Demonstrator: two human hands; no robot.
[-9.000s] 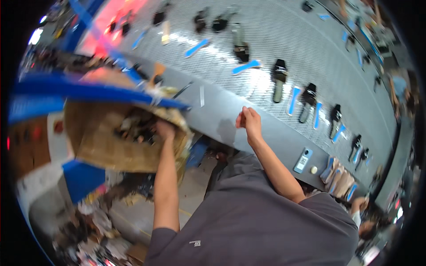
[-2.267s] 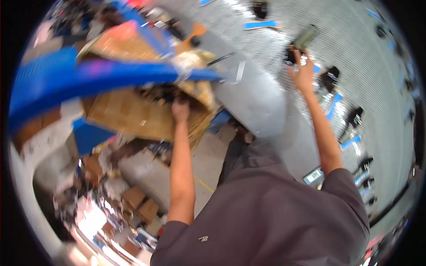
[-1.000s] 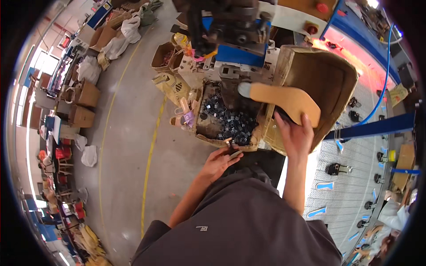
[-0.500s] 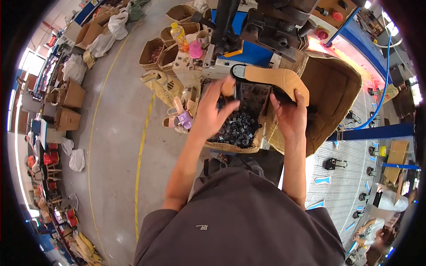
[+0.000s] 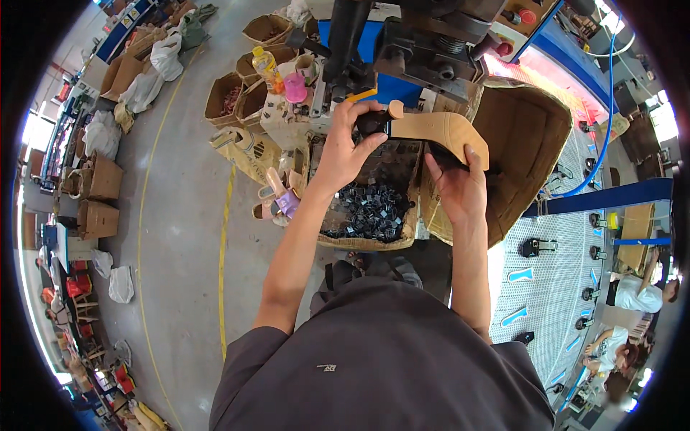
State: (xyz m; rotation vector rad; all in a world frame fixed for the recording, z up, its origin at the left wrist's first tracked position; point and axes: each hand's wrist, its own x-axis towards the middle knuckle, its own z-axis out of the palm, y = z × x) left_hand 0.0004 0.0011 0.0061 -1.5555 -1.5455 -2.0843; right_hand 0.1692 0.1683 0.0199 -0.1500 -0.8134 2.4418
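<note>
The left hand [image 5: 343, 147] is curled around the black heel end of a tan shoe sole [image 5: 438, 131], thumb pinching from below. The sole's long axis runs roughly 9 to 3 o'clock, toe end dipping toward 4, where it's gripped by the right hand [image 5: 460, 188]. It's held just under the dark machine [image 5: 424, 43], above a cardboard box of black heel parts [image 5: 370, 212].

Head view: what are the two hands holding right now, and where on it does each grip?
Both hold one tan shoe sole: the left hand grips its black heel end, the right hand grips the wider front end.
</note>
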